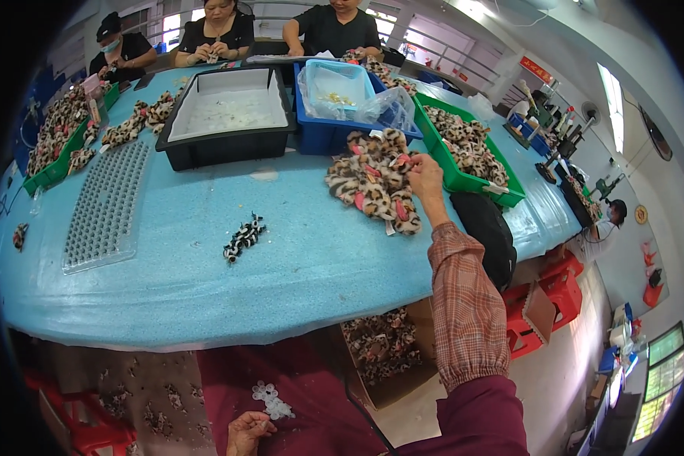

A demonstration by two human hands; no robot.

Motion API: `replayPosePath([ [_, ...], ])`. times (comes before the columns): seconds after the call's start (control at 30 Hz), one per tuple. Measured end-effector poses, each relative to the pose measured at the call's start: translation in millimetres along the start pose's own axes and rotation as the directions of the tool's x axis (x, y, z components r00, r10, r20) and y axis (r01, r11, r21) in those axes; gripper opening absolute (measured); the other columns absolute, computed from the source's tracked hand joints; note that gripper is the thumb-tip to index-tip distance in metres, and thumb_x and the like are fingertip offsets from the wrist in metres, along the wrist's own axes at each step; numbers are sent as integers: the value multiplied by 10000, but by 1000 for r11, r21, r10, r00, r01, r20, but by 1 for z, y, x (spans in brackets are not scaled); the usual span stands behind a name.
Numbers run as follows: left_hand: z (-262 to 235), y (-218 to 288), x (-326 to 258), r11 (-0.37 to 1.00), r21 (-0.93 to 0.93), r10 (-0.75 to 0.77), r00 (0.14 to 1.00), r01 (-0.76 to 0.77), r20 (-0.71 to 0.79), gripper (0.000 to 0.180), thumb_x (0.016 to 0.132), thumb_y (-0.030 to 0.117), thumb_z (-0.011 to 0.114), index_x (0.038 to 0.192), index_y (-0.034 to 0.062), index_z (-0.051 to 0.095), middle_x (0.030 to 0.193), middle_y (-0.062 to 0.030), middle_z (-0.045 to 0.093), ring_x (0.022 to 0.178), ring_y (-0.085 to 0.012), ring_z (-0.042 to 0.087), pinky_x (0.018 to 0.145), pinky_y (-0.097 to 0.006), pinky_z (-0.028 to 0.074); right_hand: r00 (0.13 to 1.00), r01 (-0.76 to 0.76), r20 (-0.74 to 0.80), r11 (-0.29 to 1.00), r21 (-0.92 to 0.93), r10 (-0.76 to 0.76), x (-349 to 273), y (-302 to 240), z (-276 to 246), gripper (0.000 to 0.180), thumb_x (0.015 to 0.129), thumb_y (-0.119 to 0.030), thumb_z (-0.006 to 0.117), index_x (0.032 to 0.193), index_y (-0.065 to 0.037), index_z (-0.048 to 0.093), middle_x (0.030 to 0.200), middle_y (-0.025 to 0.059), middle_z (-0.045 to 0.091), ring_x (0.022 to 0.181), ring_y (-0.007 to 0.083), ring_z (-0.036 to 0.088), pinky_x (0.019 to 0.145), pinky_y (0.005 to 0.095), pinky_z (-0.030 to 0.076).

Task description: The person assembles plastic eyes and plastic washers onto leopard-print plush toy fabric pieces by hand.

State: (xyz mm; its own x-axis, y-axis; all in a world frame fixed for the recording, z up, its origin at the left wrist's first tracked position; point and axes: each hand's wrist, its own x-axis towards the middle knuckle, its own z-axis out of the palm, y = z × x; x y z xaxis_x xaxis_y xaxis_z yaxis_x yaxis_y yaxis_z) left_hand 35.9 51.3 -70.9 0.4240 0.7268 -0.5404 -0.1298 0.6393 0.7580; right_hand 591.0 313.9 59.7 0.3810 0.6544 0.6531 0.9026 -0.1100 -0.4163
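Note:
My right hand (426,179) reaches across the table to a heap of leopard-print plush pieces (370,182) with pink and red patches and small white tags. Its fingers close on a plush piece at the heap's right edge. Low in the picture, over my dark red apron, my left hand (249,434) has its fingers curled together; whatever they pinch is too small to make out. Beside it on my lap lies a cluster of small translucent white discs (273,401). A black-and-white plush piece (244,239) lies alone on the blue table cover.
Behind the heap stand a black tray (228,150), a blue bin (319,137) and a green crate (515,188) of plush pieces. A clear plastic tray of small dark parts (102,205) lies left. A black bag (485,235) sits near my forearm. Several people work beyond.

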Motion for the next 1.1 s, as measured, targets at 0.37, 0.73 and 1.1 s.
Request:
replayPosePath([
  [0.37, 38, 87, 0, 956, 113, 272, 962, -269, -7, 161, 762, -42, 638, 909, 15, 603, 792, -5, 593, 741, -74, 557, 667, -204, 453, 962, -271, 240, 393, 878, 127, -86, -159, -98, 366, 818, 50, 581, 1163, 19, 466, 875, 34, 589, 763, 97, 564, 656, 206, 457],
  [0.73, 74, 113, 10, 856, -114, 505, 863, -505, -28, 562, 755, 30, 715, 1251, 37, 452, 1112, -47, 552, 976, -135, 562, 790, -264, 498, 775, -357, 585, 600, 716, -238, -289, -287, -89, 388, 802, 77, 597, 1169, -7, 502, 931, 76, 606, 806, 124, 596, 704, 231, 494],
  [1.1, 30, 72, -2, 977, -105, 182, 982, -187, -55, 327, 727, 1, 723, 993, 46, 539, 857, -2, 611, 778, -75, 582, 628, -214, 496, 298, -804, 926, 463, 374, -231, -303, -273, -60, 388, 817, -94, 666, 1167, 4, 532, 931, 42, 615, 860, 115, 579, 767, 225, 468],
])
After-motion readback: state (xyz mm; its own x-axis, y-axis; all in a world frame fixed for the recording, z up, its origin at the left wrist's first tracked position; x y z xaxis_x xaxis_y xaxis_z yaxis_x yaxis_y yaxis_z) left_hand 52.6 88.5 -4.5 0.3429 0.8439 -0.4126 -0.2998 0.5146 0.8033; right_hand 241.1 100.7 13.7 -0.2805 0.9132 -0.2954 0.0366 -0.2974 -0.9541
